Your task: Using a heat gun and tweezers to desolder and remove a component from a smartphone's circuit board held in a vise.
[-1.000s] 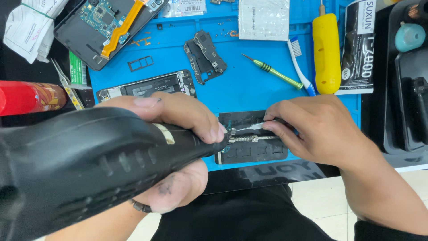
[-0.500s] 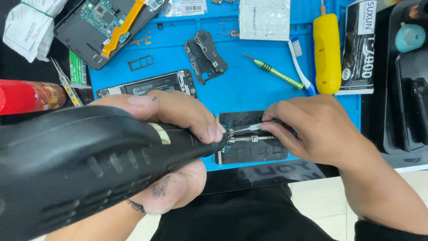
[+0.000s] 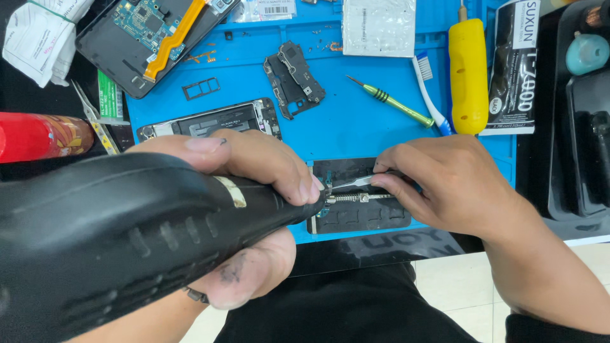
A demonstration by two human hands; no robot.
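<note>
My left hand [image 3: 254, 171] grips a large black hot-air tool [image 3: 127, 235] whose nozzle points at a small part clamped in a dark board holder [image 3: 359, 213] at the near edge of the blue mat [image 3: 356, 127]. My right hand [image 3: 451, 184] pinches metal tweezers [image 3: 352, 183], their tips reaching toward the clamped part beside the nozzle. The part itself is mostly hidden by my fingers and the tool.
On the mat lie an opened phone with an orange flex cable [image 3: 152, 38], a phone frame [image 3: 210, 121], a black cover piece [image 3: 292, 79], a green screwdriver [image 3: 391, 101], a toothbrush [image 3: 429, 89] and a yellow-handled tool [image 3: 468, 76]. A red can [image 3: 38, 136] lies left; a black glue tube [image 3: 518, 70] right.
Almost nothing has moved. The tweezers in my right hand shift slightly at the clamped part; the hot-air tool stays put.
</note>
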